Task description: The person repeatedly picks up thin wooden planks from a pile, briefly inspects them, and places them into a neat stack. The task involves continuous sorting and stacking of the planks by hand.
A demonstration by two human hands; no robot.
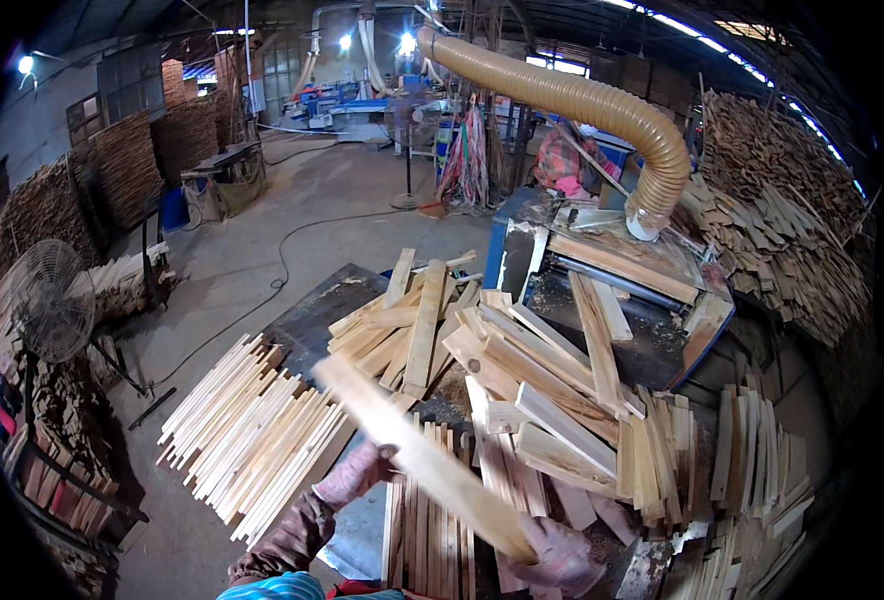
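Fingers of the right hand [560, 562] grasp the near end of a pale board [427, 465]; left hand [354, 474] at its left edge, can't tell if gripping or just touching. Board slants from lower right to upper left, part blurred, above a row of strips [427, 525]. Left of it: stacked pale strips [252, 435]. Right: jumbled planks [552, 365]. Beyond those, a machine [647, 325] with a ribbed tan hose [572, 88]. Fan [54, 300] far left.
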